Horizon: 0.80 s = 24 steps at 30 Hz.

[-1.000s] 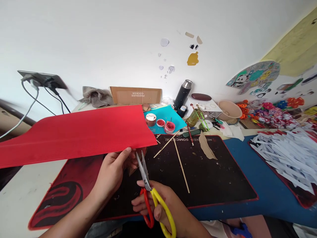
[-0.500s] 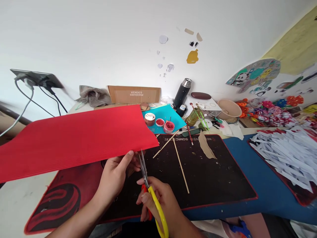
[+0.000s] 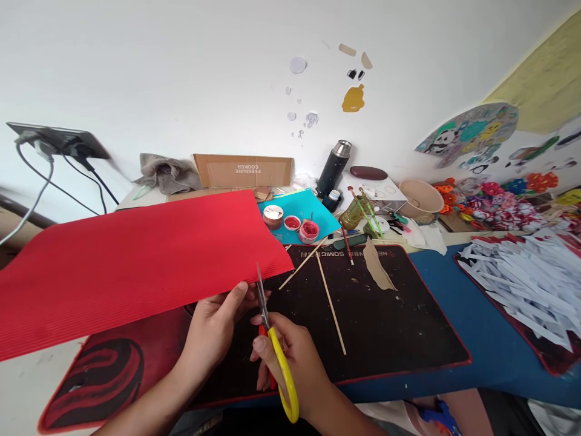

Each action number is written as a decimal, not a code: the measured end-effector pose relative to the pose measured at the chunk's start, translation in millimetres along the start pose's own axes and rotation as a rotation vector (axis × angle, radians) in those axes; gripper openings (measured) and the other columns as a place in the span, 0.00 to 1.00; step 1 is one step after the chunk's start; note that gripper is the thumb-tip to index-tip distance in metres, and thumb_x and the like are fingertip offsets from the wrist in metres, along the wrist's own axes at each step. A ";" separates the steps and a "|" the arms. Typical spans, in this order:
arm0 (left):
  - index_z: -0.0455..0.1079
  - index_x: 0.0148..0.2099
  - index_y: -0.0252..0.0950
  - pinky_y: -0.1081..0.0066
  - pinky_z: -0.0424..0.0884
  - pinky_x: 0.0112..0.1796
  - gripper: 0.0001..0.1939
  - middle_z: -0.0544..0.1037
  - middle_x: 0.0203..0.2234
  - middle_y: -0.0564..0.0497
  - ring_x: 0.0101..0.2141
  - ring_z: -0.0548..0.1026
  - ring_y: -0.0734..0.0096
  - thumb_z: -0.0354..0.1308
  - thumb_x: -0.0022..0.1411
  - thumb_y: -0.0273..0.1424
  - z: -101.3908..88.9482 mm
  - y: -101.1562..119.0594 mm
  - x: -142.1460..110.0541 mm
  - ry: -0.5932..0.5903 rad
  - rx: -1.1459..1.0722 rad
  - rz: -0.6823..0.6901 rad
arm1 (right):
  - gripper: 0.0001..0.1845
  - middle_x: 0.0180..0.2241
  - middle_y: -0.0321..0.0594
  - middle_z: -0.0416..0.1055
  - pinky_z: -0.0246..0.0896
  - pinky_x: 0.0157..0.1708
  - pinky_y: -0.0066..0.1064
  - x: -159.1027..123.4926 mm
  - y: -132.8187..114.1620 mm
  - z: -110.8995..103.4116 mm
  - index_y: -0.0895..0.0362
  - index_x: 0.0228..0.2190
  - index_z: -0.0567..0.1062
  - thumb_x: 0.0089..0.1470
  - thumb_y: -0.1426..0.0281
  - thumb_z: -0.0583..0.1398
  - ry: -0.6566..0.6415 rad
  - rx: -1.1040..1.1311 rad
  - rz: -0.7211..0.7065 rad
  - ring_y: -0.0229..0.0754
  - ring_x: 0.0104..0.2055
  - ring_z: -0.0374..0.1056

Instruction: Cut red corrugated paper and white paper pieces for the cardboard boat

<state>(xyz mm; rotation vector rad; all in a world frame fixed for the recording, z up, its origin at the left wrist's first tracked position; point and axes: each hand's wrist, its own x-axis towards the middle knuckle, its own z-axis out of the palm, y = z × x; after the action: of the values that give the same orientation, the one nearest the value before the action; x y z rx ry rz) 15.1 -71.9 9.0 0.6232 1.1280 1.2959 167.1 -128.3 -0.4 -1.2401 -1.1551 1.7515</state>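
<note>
A large sheet of red corrugated paper (image 3: 149, 242) stretches across the left half of the view, above the table. My left hand (image 3: 218, 321) pinches its near edge, thumb on top and fingers underneath. My right hand (image 3: 295, 357) is closed around scissors (image 3: 284, 375) with one yellow and one red handle. The scissor blades lie at the sheet's near edge, just right of my left thumb, with the upper blade over the red surface. The lower blade is mostly hidden by the sheet.
Thin wooden sticks (image 3: 331, 303) and a torn cardboard piece (image 3: 379, 266) lie on the black mat (image 3: 408, 327). Behind are paint jars (image 3: 309, 231) on blue paper, a black thermos (image 3: 333, 166) and a bowl (image 3: 420, 198). White paper strips (image 3: 521, 284) are heaped at right.
My right hand has brought the scissors slightly up and left, their blades now reaching over the sheet's edge. The sheet's left end has tilted lower.
</note>
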 end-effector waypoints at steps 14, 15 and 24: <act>0.82 0.34 0.36 0.58 0.87 0.41 0.17 0.85 0.31 0.47 0.38 0.88 0.49 0.77 0.60 0.44 -8.3 -8.9 -1.8 -0.022 0.008 0.005 | 0.39 0.29 0.34 0.72 0.61 0.19 0.23 3.4 -2.8 -4.0 0.58 0.50 0.78 0.61 0.35 0.64 0.007 -0.005 -0.006 0.32 0.18 0.67; 0.82 0.34 0.36 0.58 0.87 0.41 0.17 0.85 0.31 0.47 0.38 0.88 0.49 0.77 0.60 0.44 -8.0 -8.7 -2.0 -0.021 0.009 0.004 | 0.39 0.29 0.34 0.72 0.61 0.19 0.23 3.5 -2.5 -3.9 0.58 0.51 0.78 0.61 0.35 0.64 0.005 -0.005 -0.006 0.32 0.18 0.67; 0.82 0.33 0.35 0.57 0.87 0.38 0.19 0.85 0.30 0.47 0.36 0.88 0.47 0.78 0.56 0.46 -4.2 -4.7 -0.6 0.004 0.010 -0.027 | 0.39 0.28 0.34 0.71 0.59 0.18 0.23 4.3 -4.9 -3.3 0.58 0.54 0.79 0.62 0.37 0.64 -0.013 -0.008 0.005 0.33 0.18 0.66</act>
<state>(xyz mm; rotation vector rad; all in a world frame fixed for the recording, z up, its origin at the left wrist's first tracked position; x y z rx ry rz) 13.4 -74.5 3.5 0.6114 1.1430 1.2698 169.1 -121.7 2.2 -1.2384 -1.1683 1.7625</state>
